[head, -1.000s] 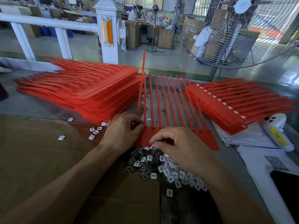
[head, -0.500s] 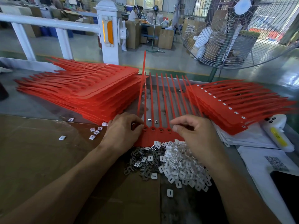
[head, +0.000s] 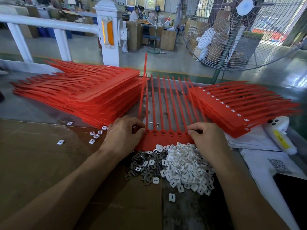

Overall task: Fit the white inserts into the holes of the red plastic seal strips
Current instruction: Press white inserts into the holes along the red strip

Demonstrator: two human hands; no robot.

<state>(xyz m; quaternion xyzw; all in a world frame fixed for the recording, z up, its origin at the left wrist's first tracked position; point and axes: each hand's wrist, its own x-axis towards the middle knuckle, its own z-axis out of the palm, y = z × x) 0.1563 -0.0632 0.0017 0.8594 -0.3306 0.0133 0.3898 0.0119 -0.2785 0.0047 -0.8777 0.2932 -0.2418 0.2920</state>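
Right hand (head: 206,138) just swung up off the white inserts (head: 186,165) onto the seal strip (head: 166,138), fingertips pinching its right end, left hand (head: 124,135) pinching the other, so probably pressing one in.

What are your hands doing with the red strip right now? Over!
Left hand pinching the red strip at its left end. Right hand pinching its right end. Insert pile just below, nothing blocking.

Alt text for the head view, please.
Both hands, left hand and right hand, pinch the ends of a red seal strip sheet lying flat on the table; white inserts are heaped just below, with red stacks on either side.
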